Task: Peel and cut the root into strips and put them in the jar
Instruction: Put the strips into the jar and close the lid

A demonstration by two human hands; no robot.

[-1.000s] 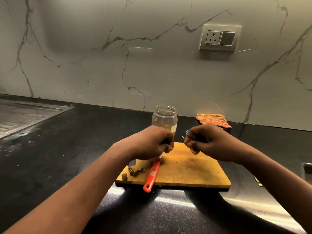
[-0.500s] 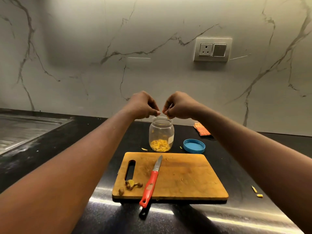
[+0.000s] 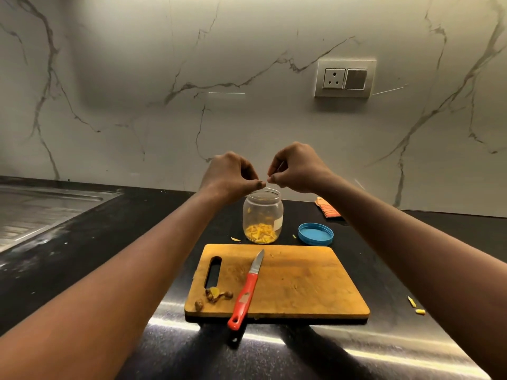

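A clear open jar (image 3: 262, 215) stands on the black counter behind the wooden cutting board (image 3: 301, 281). Yellow root strips (image 3: 260, 233) lie in its bottom. Both hands hover just over the jar's mouth. My left hand (image 3: 230, 174) and my right hand (image 3: 297, 168) have their fingers curled, and their fingertips almost meet. Nothing is visible between the fingers. A red-handled knife (image 3: 245, 294) lies on the board, blade pointing at the jar. Brown peel scraps (image 3: 215, 294) sit at the board's near left corner.
The jar's blue lid (image 3: 315, 233) lies upside down to its right. An orange cloth (image 3: 327, 209) is by the wall. A steel sink (image 3: 35, 212) is at far left. Stray yellow bits (image 3: 415, 305) lie on the counter right of the board.
Both hands rose from the board to above the jar's mouth, and the knife is left lying on the board. Over the last half second they hardly moved.
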